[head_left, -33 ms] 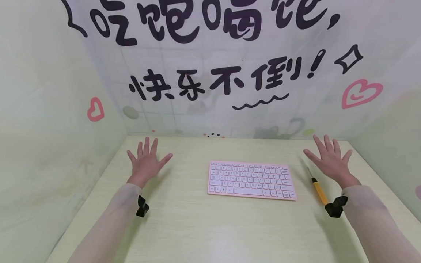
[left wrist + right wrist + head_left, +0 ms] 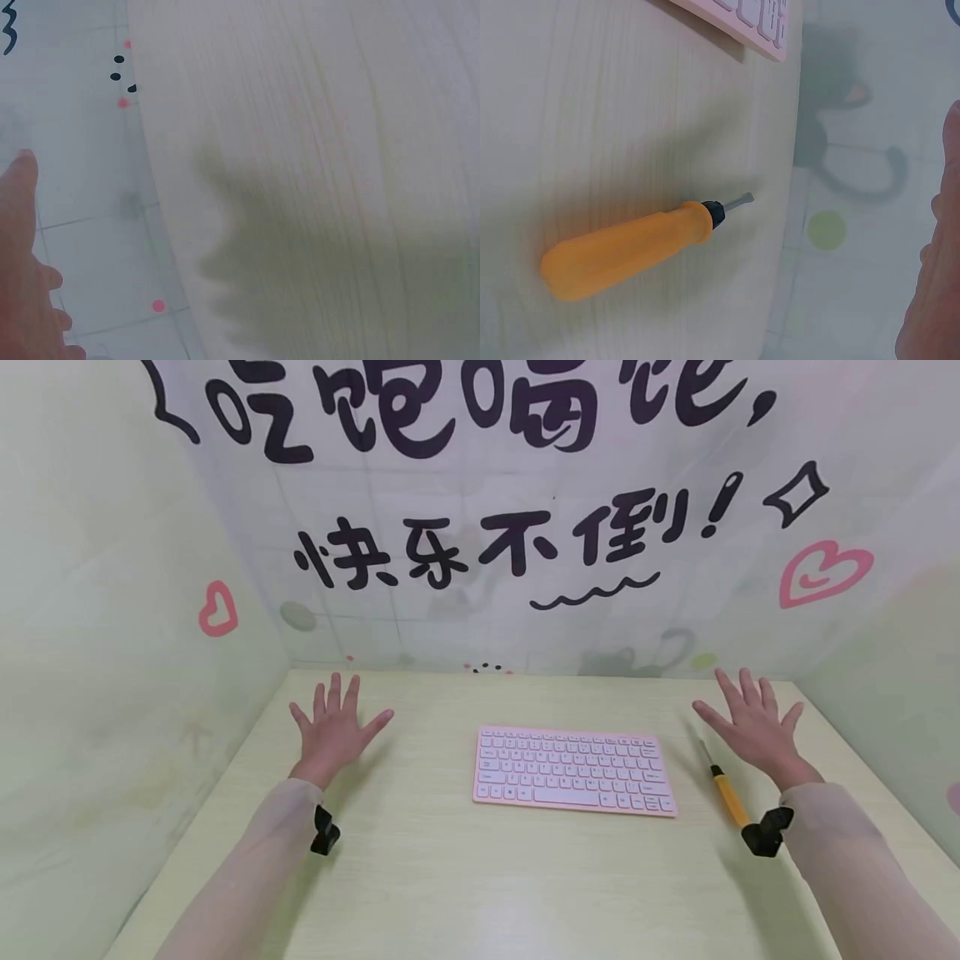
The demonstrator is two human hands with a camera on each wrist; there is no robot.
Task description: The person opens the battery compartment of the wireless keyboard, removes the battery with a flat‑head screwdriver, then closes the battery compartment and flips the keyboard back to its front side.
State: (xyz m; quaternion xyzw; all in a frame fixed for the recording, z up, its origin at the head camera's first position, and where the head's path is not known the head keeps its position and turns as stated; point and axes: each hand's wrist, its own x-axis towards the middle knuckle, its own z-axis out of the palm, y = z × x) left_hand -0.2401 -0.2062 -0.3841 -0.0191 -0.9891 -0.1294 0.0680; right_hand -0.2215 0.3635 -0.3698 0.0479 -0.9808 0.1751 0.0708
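My left hand [image 2: 332, 735] is spread wide above the left part of the table, fingers straight and holding nothing; its shadow falls on the wood in the left wrist view. On the other side, my right hand [image 2: 759, 731] is likewise spread, with nothing in it. Nearest to it lies a screwdriver [image 2: 630, 247] with an orange handle, a black collar and a short metal shaft with a flat tip, pointing toward the back wall. Between the hands, nearer the right one, a pink keyboard [image 2: 574, 772] with pale keys lies flat on the table.
The pale wooden table [image 2: 450, 885] meets a back wall sheet [image 2: 450, 627] printed with large black characters. Pale side walls [image 2: 97, 693] with pink hearts flank it on both sides. Each wrist wears a black camera mount, such as the left mount [image 2: 325, 832].
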